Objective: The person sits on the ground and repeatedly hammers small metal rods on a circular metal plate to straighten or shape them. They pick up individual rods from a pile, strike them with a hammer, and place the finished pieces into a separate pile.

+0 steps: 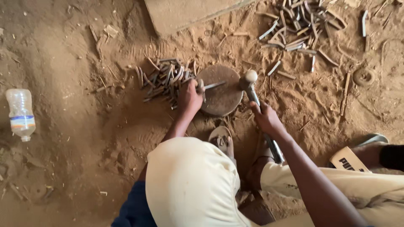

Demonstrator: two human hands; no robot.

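The left hand (189,97) pinches a short metal strip (213,85) flat on the round iron block (221,98) at centre; the strip looks stiff, thin and light, best held by its nine o'clock end; the right hand (265,118) wraps the hammer (251,86) handle, its heavy head at the block's two o'clock.

two hands (190,97), one hammer (251,86), one bottle (20,113)

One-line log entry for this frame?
left hand holds metal strip on round anvil | right hand grips hammer
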